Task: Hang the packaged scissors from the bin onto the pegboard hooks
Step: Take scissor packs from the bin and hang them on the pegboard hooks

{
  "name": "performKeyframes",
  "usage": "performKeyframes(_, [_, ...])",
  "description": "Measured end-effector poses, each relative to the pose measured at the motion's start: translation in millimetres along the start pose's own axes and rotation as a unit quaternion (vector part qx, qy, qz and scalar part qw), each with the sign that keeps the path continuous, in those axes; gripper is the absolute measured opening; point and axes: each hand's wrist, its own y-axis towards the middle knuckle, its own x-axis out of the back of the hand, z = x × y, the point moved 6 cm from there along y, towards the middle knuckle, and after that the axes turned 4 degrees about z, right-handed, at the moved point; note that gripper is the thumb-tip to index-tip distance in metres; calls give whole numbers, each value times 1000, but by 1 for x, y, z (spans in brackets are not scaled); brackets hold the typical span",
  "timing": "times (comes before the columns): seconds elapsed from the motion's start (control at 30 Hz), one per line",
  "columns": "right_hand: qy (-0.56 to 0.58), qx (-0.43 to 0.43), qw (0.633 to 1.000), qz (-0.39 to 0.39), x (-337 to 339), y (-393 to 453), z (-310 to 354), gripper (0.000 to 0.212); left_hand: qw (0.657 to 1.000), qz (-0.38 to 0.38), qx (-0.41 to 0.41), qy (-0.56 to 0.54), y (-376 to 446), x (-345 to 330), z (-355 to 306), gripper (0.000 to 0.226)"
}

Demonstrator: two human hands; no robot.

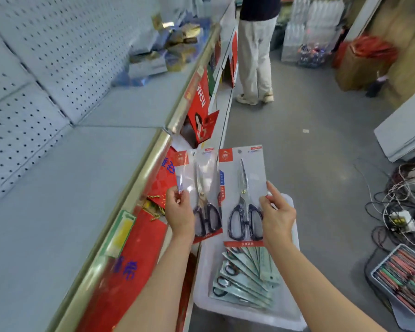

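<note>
Grey shop flooring runs under everything, with a white bin (295, 315) nearest the wearer, set on the floor beside the shelving. Fanned in it lie more packaged scissors (243, 281), carded flat and overlapping.

Above the bin, the left hand (179, 213) pinches one scissors pack (198, 190) by its left edge, thumb in front and fingers behind. The right hand (277, 218) pinches a second pack (243, 195) by its right edge in the same way. Both packs stand upright, side by side, their inner edges overlapping slightly.

Each pack looks like a thin card under clear film: light overall, yet bottom-heavy where the dark handles sit, and likely glossy and a little slippery. An edge pinch lets the card flex and swing. Holding higher up, near the hang hole (239, 151) at the top, would probably steady it for threading onto a hook.

Farther left, the grey shelf (65, 188) stands bare here, and behind it rises the pegboard (58, 44). No hooks can be made out on this stretch. Beyond, another person's legs (255, 56) stand in the aisle.
</note>
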Motion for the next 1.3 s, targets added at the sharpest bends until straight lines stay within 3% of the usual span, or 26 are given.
performKeyframes(0.07, [16,23,999,37,-12,-7,29,42,999,-26,-33,-16,0,18,-27,1])
performKeyframes(0.23, [48,57,990,118,-31,-32,80,43,989,-104,-84,-62,-25,62,-90,26])
performKeyframes(0.43, [72,63,979,180,-47,-68,114,44,971,-188,-115,-90,-69,120,-144,42])
performKeyframes(0.67, [102,68,953,278,-91,-128,145,44,942,-291,-133,-98,-108,198,-187,43])
performKeyframes(0.97, [126,86,912,381,-171,-205,162,42,894,-408,-162,-87,-129,301,-215,44])
performKeyframes(1.3, [130,27,884,448,-214,-271,140,42,853,-482,-164,-113,-164,371,-212,42])
